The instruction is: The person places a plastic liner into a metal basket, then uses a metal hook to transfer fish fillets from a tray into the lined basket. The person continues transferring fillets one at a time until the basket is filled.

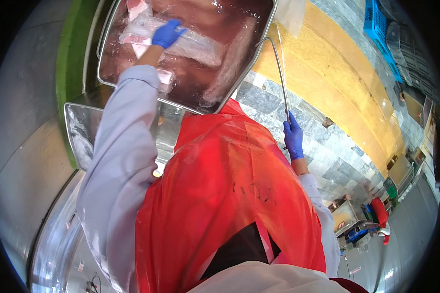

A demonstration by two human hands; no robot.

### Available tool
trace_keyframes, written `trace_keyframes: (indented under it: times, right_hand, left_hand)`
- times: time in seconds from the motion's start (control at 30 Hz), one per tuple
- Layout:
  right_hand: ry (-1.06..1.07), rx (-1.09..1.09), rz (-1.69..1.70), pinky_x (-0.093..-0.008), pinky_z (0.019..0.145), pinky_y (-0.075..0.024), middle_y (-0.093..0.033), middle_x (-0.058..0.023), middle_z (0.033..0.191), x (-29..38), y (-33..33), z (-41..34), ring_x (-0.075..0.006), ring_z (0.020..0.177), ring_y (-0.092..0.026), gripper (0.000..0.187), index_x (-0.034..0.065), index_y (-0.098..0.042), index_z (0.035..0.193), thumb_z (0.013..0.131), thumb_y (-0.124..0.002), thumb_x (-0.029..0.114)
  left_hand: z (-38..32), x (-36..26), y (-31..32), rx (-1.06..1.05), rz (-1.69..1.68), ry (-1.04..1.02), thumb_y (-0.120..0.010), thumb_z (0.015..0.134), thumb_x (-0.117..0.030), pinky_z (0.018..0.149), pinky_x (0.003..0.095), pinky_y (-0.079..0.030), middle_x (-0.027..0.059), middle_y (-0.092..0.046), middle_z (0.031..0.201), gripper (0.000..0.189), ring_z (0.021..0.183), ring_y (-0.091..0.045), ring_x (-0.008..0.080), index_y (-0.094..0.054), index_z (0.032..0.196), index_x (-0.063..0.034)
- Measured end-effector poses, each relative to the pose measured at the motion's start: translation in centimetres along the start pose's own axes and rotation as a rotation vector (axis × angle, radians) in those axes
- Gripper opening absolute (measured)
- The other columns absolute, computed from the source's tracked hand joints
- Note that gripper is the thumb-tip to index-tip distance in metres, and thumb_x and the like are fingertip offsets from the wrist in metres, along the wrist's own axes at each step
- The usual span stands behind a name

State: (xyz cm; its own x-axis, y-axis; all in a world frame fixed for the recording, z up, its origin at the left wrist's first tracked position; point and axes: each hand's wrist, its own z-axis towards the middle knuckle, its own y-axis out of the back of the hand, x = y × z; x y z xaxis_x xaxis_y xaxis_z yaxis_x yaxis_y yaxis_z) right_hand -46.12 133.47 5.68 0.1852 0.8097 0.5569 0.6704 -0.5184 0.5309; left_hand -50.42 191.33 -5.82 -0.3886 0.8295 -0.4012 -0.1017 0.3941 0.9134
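My left hand (166,34), in a blue glove, lies on clear plastic wrapping (200,47) inside a metal tub (176,105). Its fingertips are partly hidden, so I cannot tell whether it grips the plastic. Reddish liquid (205,82) fills much of the tub. Pale pink blocks, apparently meat, show beside the hand, one (165,77) near the front rim. A long plastic-wrapped piece (231,62) lies along the right wall. My right hand (294,136), also blue-gloved, is closed around a long metal hook (281,69); its bent end reaches over the tub's right rim.
A smaller metal container (81,133) stands at left, by a green-edged wall base (68,73). Grey tiles and a yellow floor strip (326,66) stretch to the right. A blue crate (379,29) is at upper right. Far right, a person in red (380,212) is near metal tables.
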Motion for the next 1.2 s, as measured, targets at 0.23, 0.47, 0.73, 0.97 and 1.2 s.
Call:
trace_keyframes:
  times: [0.23,0.47,0.73,0.97,1.2]
  right_hand:
    - [0.043,0.032,-0.174,-0.0377,0.071,-0.0480,-0.064,-0.0258,0.093,2.9,0.7,-0.2,-0.0298,0.080,-0.065,0.043,0.0115,-0.048,0.132,0.090,-0.054,0.017]
    - [-0.106,0.091,-0.157,-0.0399,0.067,-0.0481,-0.063,-0.0267,0.095,2.3,1.2,-3.4,-0.0325,0.076,-0.066,0.045,0.0124,-0.046,0.135,0.090,-0.053,0.015]
    - [0.113,0.092,-0.111,-0.0273,0.051,-0.0385,-0.058,-0.0063,0.073,0.0,-0.1,-3.0,-0.0078,0.056,-0.042,0.045,0.0090,-0.046,0.135,0.090,-0.054,0.010]
    - [0.074,0.109,-0.208,-0.0303,0.050,-0.0395,-0.051,-0.0102,0.062,4.8,0.4,-3.6,-0.0113,0.053,-0.044,0.045,0.0121,-0.047,0.134,0.089,-0.053,0.009]
    - [0.096,0.079,-0.304,-0.0401,0.058,-0.0446,-0.059,-0.0258,0.074,3.6,0.8,-3.9,-0.0301,0.059,-0.059,0.042,0.0092,-0.049,0.130,0.089,-0.054,0.015]
  left_hand:
    - [-5.6,-11.4,-17.0,0.706,0.033,-0.327,-0.059,0.082,-0.028,0.077,0.0451,-0.050,0.0173,-0.061,0.105,0.029,0.092,-0.062,0.0361,-0.058,0.106,-0.0124]
    - [-7.2,-13.0,-13.3,0.746,0.166,-0.285,-0.056,0.083,-0.018,0.082,0.0443,-0.050,0.0180,-0.058,0.112,0.029,0.100,-0.060,0.0353,-0.056,0.111,-0.0093]
    - [-13.4,-9.6,-26.6,0.133,-0.996,0.939,-0.064,0.080,-0.045,0.097,0.0367,-0.040,0.0180,-0.050,0.130,0.075,0.117,-0.050,0.0311,-0.042,0.133,0.0036]
    - [-9.6,-9.0,-29.4,0.090,-1.679,1.156,-0.062,0.085,-0.040,0.090,0.0329,-0.043,0.0110,-0.055,0.121,0.055,0.102,-0.054,0.0240,-0.050,0.125,-0.0042]
    - [-9.3,-9.5,-29.7,0.050,-1.549,1.146,-0.056,0.081,-0.061,0.098,0.0374,-0.038,0.0171,-0.041,0.138,0.092,0.124,-0.041,0.0261,-0.029,0.140,0.0041]
